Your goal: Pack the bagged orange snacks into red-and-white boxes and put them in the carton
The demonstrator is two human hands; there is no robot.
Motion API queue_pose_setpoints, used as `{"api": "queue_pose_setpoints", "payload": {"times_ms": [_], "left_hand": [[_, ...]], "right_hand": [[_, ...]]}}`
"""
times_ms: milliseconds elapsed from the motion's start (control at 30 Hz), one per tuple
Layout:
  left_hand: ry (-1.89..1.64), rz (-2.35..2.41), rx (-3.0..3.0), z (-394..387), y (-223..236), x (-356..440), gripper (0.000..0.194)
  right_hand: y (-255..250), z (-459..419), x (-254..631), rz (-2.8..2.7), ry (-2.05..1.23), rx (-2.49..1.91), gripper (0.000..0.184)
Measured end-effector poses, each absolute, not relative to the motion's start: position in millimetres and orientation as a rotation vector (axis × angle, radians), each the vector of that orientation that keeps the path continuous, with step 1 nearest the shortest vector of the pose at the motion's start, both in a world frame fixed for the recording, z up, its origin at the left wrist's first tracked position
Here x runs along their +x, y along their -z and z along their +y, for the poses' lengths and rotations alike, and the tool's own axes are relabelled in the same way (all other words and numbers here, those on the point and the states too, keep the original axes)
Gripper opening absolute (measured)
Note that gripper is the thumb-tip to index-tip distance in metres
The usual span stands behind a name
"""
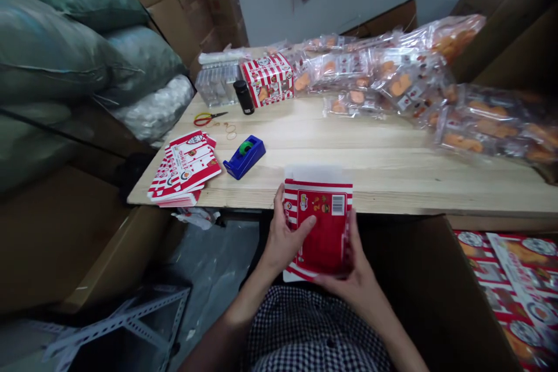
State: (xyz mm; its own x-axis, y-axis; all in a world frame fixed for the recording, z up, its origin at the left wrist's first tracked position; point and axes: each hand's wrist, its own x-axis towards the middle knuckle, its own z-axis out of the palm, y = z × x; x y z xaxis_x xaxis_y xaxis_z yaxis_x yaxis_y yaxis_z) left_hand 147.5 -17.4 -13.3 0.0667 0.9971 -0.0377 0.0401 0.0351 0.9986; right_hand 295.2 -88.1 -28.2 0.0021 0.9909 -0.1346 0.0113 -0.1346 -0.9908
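Observation:
I hold a red-and-white striped carton point(322, 226) with a barcode in both hands, just below the near edge of the wooden table point(370, 168). My left hand point(283, 238) grips its left side, thumb laid across the red panel. My right hand point(355, 270) cups its lower right corner from underneath, fingers wrapped round it. The carton's white top flaps stand up, open. A stack of flat, unfolded cartons point(185, 171) of the same print lies at the table's near left corner.
A blue tape dispenser point(244, 156), scissors point(208, 118), rubber bands point(229, 129), a black cylinder point(244, 96) and an assembled striped box point(267, 78) sit on the left half. Clear packets of orange snacks point(410, 87) crowd the back and right. Finished boxes point(518, 290) fill a carton at right. Sacks point(65, 46) are piled left.

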Motion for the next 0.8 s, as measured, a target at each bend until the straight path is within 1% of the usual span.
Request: {"api": "queue_pose_setpoints", "payload": {"times_ms": [67, 100, 167, 200, 267, 300, 367, 467, 533, 600, 667, 700, 733, 800], "left_hand": [[-1.071, 1.147, 1.249, -16.0, 11.4, 140.9, 0.085], [-1.046, 1.139, 1.258, -17.0, 11.2, 139.9, 0.085], [-1.005, 1.112, 1.267, -20.5, 12.4, 140.8, 0.092], [-0.991, 1.086, 1.263, -22.4, 13.7, 141.8, 0.097], [-0.981, 1.04, 1.248, -25.3, 17.8, 142.7, 0.102], [-0.98, 1.036, 1.235, -26.6, 20.6, 142.3, 0.101], [-0.966, 1.047, 1.185, -29.1, 27.1, 139.8, 0.093], [-0.906, 0.998, 1.051, -34.2, 36.1, 135.9, 0.078], [-0.86, 0.913, 0.987, -38.2, 39.0, 136.2, 0.075], [-0.859, 0.844, 0.972, -41.8, 38.3, 139.4, 0.08], [-0.884, 0.782, 1.009, -44.8, 35.1, 143.9, 0.085], [-0.896, 0.765, 1.05, -45.9, 33.2, 146.1, 0.084], [-0.905, 0.761, 1.104, -46.6, 31.6, 147.6, 0.08], [-0.927, 0.801, 1.227, -46.6, 30.2, 148.3, 0.066]], "right_hand": [[22.9, -85.9, 302.9, -0.931, -1.477, -1.181, 0.121], [21.8, -85.1, 304.5, -0.864, -1.521, -1.117, 0.122], [22.5, -85.8, 302.9, -0.808, -1.57, -1.031, 0.124], [23.7, -87.4, 300.4, -0.795, -1.59, -1.016, 0.122], [26.4, -92.1, 295.0, -0.748, -1.62, -1.053, 0.11], [27.5, -94.5, 293.3, -0.71, -1.634, -1.089, 0.102], [29.1, -98.1, 293.8, -0.62, -1.677, -1.136, 0.091], [32.9, -101.0, 303.4, -0.531, -1.759, -1.149, 0.089], [38.7, -102.1, 311.4, -0.513, -1.785, -1.215, 0.084], [47.6, -101.9, 316.5, -0.523, -1.747, -1.303, 0.077], [58.2, -99.3, 317.3, -0.57, -1.624, -1.339, 0.073], [63.2, -97.1, 316.4, -0.593, -1.549, -1.339, 0.072], [67.6, -94.6, 315.1, -0.607, -1.486, -1.336, 0.071], [73.7, -90.1, 313.0, -0.595, -1.419, -1.347, 0.065]]}}
